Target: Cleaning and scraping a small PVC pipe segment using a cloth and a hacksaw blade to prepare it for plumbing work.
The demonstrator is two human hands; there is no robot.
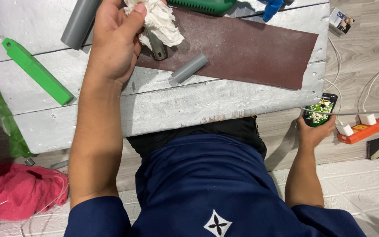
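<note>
Tissue in left hand hides metal tool

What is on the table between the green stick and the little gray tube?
In the head view, the left hand and forearm lie between the green stick and the little gray tube.

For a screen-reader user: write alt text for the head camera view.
Seen from above, a person's left hand grips a crumpled white tissue over a brown sandpaper sheet on a white board table, while the right hand holds a lit phone beside the table. A short grey pipe piece lies on the sandpaper, a green tool further left.
</note>
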